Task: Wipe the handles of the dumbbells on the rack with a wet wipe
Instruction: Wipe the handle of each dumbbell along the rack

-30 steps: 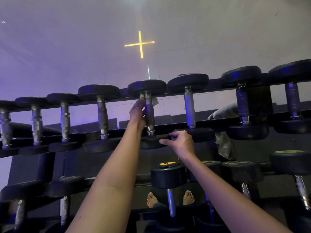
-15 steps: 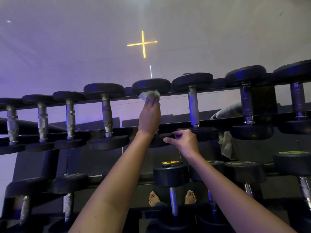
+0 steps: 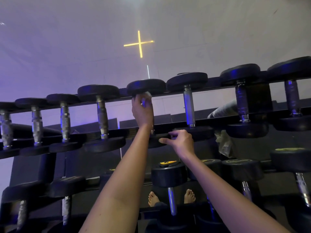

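Note:
A row of black dumbbells with metal handles lies across the top tier of the rack (image 3: 218, 121). My left hand (image 3: 143, 111) wraps the white wet wipe (image 3: 148, 95) around the handle of the middle dumbbell (image 3: 146, 86), near its far head; the handle is mostly hidden by the hand. My right hand (image 3: 181, 142) rests on the near head of that same dumbbell (image 3: 156, 143), fingers curled on its edge. The neighbouring handle (image 3: 189, 108) to the right is bare.
More dumbbells (image 3: 102, 113) fill the top row on both sides. A lower tier holds bigger dumbbells (image 3: 169, 175). A crumpled plastic bag (image 3: 223, 143) hangs behind the rack at right. Bare feet (image 3: 153, 199) show below. A wall with a yellow cross light (image 3: 139, 43) is behind.
My left hand went from beside the handle to over it, slid to the far end with the wipe, and now grips it there. The right hand has stayed on the near head.

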